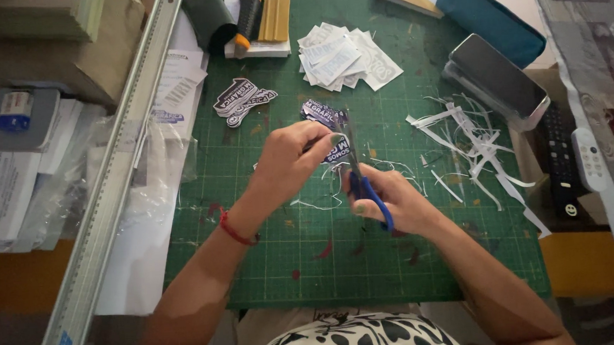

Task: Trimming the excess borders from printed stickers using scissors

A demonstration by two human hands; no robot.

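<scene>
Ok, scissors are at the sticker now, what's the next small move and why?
Probably close the blue-handled scissors for a short snip along the sticker's edge. The right hand has the blades at it, the left hand pinches it above the green cutting mat, and white paper trimmings lie nearby.

The green gridded rubbery cutting mat (283, 258) looks matt and stained. The blue plastic-handled scissors (365, 190) have smooth metal blades. The long aluminium ruler (111, 183) shines dully. Thin white paper offcuts (470, 139) curl, and the dark printed sticker (335, 153) looks glossy.
</scene>
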